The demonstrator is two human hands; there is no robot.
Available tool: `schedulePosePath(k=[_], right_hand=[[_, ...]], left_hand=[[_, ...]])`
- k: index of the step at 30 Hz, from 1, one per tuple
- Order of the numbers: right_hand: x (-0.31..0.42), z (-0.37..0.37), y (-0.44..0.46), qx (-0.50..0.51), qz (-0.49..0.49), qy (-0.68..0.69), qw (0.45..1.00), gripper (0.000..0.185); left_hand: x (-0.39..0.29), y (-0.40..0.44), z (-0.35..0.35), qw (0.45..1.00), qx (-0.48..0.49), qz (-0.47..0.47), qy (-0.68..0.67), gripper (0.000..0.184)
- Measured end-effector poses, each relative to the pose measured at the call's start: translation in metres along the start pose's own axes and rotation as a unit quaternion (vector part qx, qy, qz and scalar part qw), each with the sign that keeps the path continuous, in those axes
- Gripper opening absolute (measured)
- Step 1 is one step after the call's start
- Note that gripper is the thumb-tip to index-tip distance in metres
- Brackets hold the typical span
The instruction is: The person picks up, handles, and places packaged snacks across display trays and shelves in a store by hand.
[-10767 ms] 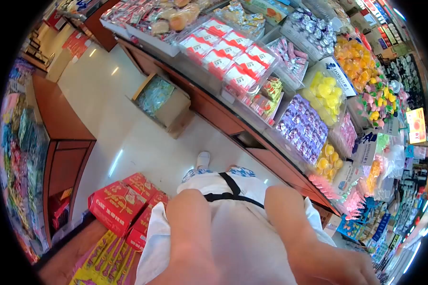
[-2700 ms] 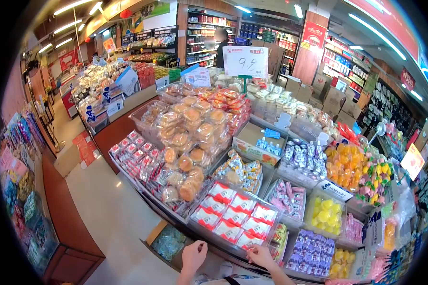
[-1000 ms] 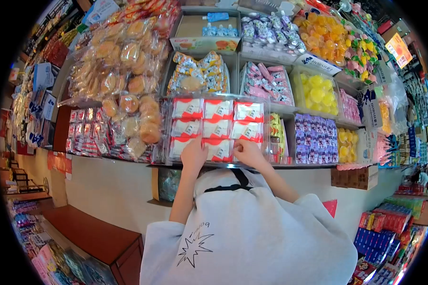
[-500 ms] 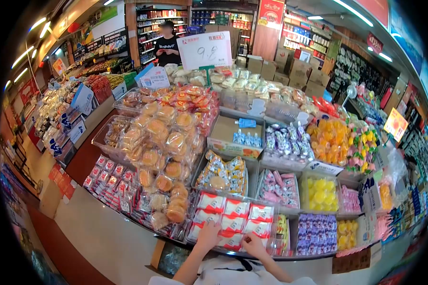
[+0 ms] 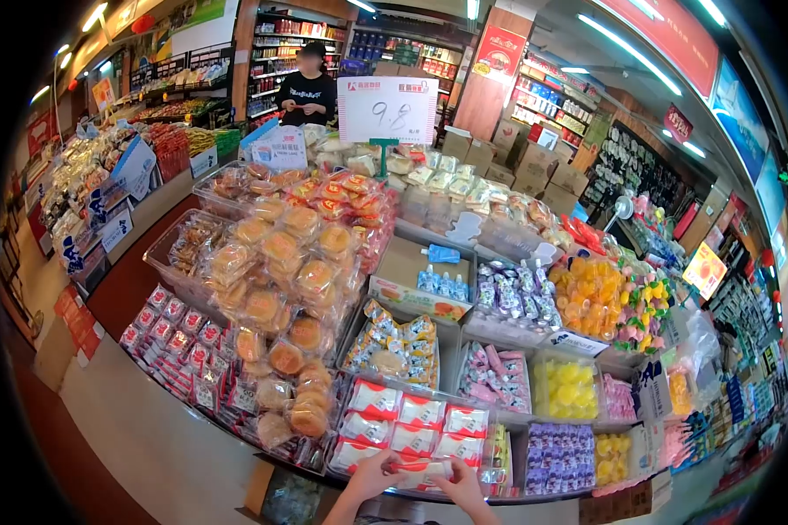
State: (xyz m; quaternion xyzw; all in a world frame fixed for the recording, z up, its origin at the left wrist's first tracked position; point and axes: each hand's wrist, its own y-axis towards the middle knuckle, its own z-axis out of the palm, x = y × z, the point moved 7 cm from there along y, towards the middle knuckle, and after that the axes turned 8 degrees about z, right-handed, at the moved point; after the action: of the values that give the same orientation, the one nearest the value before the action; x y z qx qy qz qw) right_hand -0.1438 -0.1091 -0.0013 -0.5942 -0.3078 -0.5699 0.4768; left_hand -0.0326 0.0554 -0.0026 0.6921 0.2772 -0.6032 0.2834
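Observation:
Between my two hands is a red-and-white snack packet, held at the front edge of a clear bin. My left hand grips its left end with closed fingers, and my right hand pinches the right end. Just beyond them, rows of matching red-and-white packets lie flat in the bin. Wrapped round cakes are piled to the left of the bin. Purple packets stand to the right of my right hand.
Yellow jelly cups, pink packets and gold packets fill nearby bins. A price sign rises behind the cakes. Across the display stands a person in black. Cardboard boxes are stacked at the back.
Both hands have drawn back towards me from the packet rows, and one red-and-white packet is now held between them. The view has shifted slightly.

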Motion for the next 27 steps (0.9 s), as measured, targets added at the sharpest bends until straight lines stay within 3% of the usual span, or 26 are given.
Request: schedulePosePath(k=[2,7,10,12,20,22,27], right_hand=[[0.013,-0.002,-0.011,-0.048,0.111,-0.182,0.976,0.04],[0.026,-0.006,-0.027,-0.057,0.071,-0.071,0.993,0.042],[0.031,-0.01,-0.033,-0.06,0.036,-0.046,0.996,0.041],[0.032,-0.017,-0.04,-0.052,0.032,-0.055,0.997,0.041],[0.048,-0.071,-0.088,-0.093,-0.064,-0.168,0.979,0.031],[0.056,-0.088,-0.114,-0.113,-0.061,-0.16,0.979,0.03],[0.058,-0.147,-0.163,-0.202,-0.074,-0.183,0.959,0.027]], left_hand=[[0.007,-0.003,0.011,0.999,0.012,-0.012,-0.03,0.034],[-0.002,-0.012,0.031,0.995,0.005,-0.028,-0.094,0.034],[-0.004,-0.018,0.043,0.992,-0.003,-0.015,-0.124,0.037],[0.002,-0.024,0.053,0.988,-0.001,-0.055,-0.147,0.039],[-0.04,-0.043,0.114,0.991,0.037,-0.112,-0.065,0.045],[-0.047,-0.044,0.141,0.993,0.069,-0.094,0.034,0.044],[-0.065,-0.05,0.21,0.993,0.096,-0.046,0.048,0.041]])
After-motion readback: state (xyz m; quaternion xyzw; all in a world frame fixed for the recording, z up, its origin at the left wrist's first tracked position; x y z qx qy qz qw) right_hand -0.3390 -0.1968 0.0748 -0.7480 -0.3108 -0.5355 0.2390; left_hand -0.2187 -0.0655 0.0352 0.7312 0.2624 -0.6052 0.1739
